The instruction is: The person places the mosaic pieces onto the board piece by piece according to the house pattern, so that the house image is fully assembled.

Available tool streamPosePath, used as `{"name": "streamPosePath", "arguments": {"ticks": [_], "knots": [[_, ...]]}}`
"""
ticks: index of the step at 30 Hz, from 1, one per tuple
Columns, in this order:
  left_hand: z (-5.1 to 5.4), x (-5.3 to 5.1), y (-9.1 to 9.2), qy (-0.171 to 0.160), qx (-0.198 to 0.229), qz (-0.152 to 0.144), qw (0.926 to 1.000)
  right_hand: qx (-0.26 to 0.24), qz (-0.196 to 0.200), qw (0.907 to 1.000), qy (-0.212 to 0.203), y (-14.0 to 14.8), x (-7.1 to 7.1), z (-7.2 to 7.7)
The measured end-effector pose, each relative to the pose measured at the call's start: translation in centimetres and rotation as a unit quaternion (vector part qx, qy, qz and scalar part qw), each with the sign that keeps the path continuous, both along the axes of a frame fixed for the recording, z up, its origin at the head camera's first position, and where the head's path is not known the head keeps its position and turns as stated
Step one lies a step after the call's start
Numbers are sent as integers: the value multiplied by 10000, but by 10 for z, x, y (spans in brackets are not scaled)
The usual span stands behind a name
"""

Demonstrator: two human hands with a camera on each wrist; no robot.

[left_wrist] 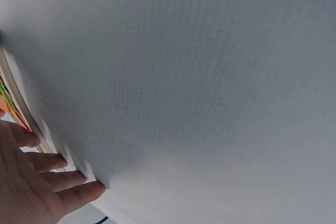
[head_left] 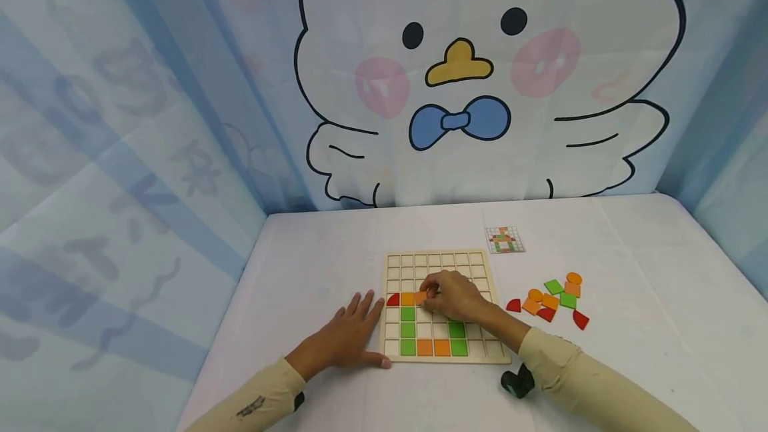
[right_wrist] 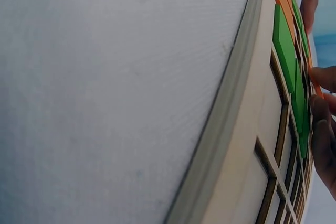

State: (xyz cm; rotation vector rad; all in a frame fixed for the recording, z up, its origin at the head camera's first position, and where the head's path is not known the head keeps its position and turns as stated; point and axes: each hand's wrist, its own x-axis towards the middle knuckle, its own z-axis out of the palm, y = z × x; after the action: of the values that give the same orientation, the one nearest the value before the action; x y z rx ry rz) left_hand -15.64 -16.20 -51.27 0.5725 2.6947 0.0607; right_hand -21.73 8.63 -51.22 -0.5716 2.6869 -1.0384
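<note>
A wooden grid board (head_left: 444,361) lies on the table, with a red quarter piece (head_left: 393,299), an orange square (head_left: 407,299), green squares (head_left: 408,329) and more orange squares (head_left: 425,348) in its cells. My right hand (head_left: 457,297) pinches an orange piece (head_left: 421,298) at the cell right of that orange square; the right wrist view shows the orange piece (right_wrist: 316,83) between thumb and finger. My left hand (head_left: 351,335), fingers spread, rests at the board's left edge; the left wrist view shows the hand (left_wrist: 39,182) beside the board edge.
Right of the board lie loose pieces: orange circles (head_left: 574,278), green pieces (head_left: 567,300), orange squares and red quarter pieces (head_left: 580,319). A small pattern card (head_left: 505,239) lies behind the board's right corner. A black object (head_left: 518,382) is near my right sleeve.
</note>
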Motion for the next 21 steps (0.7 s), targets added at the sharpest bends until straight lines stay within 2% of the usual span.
{"name": "streamPosePath", "arguments": {"ticks": [14, 21], "knots": [[1, 0, 1, -32, -8, 53, 10000, 73, 147, 9999, 12, 3, -1, 1], [1, 0, 0, -31, 3, 27, 10000, 72, 101, 9999, 26, 3, -1, 2]]}}
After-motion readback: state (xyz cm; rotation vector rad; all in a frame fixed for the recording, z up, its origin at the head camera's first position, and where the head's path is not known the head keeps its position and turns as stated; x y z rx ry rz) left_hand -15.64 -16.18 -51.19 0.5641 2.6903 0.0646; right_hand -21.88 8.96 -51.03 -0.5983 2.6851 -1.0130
